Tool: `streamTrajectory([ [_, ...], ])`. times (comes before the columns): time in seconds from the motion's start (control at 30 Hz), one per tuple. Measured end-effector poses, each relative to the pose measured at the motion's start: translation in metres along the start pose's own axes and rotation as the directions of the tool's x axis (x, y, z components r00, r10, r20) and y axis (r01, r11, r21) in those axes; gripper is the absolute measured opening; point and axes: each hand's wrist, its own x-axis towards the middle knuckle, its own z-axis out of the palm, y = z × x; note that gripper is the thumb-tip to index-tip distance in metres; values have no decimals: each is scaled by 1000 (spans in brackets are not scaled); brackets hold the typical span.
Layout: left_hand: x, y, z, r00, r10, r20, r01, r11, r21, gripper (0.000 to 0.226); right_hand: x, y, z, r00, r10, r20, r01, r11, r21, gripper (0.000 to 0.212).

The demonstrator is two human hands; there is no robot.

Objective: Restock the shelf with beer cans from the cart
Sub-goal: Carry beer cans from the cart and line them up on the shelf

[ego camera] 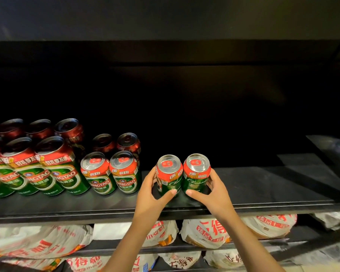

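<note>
— Hands?
— Left hand [152, 195] grips the left can [169, 173], right hand [214, 193] grips the right can [196, 171]; thumbs in front, both cans upright, side by side.
— Surface?
— Black shelf [263, 185]. Stocked cans [110, 173] stand leftward; white bags [206, 232] lie below.

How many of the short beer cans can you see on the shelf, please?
6: one in the left hand, one in the right hand, two at the front just left of them, two in shadow behind those. More may be hidden.
</note>
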Motion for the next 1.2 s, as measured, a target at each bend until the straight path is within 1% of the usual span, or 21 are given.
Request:
streamTrajectory([
  [0.1, -1, 1, 6, 997, 11, -76, -9, 999, 36, 68, 0, 2, 1, 1000, -10, -20, 10, 1000, -10, 76],
  [0.2, -1, 0, 9, 993, 32, -110, -23, 996, 81, 58, -2, 1, 1, 999, -28, -21, 28, 1000, -5, 70],
  [0.3, -1, -2, 8, 995, 24, -100, -16, 997, 79, 59, -3, -1, 0, 999, -44, -12, 44, 999, -10, 68],
  [0.43, -3, -6, 3, 999, -27, -18, 27, 999, 45, 63, -3, 2, -1, 999, -52, 4, 52, 999, -16, 68],
  [0.53, -3, -8, 0, 998, -40, -41, 41, 999, 31, 64, -3, 1, 0, 998, -65, 2, 65, 997, -39, 67],
  [0.6, -5, -7, 2, 997, -34, -70, 36, 999, 20, 67, -3, 2, -1, 998, -69, 2, 69, 997, -39, 69],
  [0.67, -5, -6, 5, 996, 1, -91, 4, 999, 49, 68, -3, 2, 0, 997, -75, 2, 75, 996, -42, 71],
  [0.77, -5, -6, 9, 989, 56, -133, -40, 992, 115, 62, -4, 0, 3, 998, -68, -9, 68, 997, -29, 71],
  [0.9, -3, -6, 13, 981, 35, -191, -14, 993, 113, 65, -3, 1, 7, 995, -63, -79, 65, 998, 21, 79],
  [0.97, -3, -7, 14, 979, 27, -204, -4, 994, 111, 66, -2, 2, 6, 994, -65, -89, 69, 997, 35, 82],
  [1.07, -3, -7, 14, 981, 13, -195, 6, 995, 97, 65, -1, 6, 1, 994, -81, -77, 82, 997, 6, 82],
  [1.2, -6, -8, 9, 991, -7, -131, 10, 1000, 22, 72, -3, 4, -1, 997, -71, -28, 70, 997, -28, 80],
])
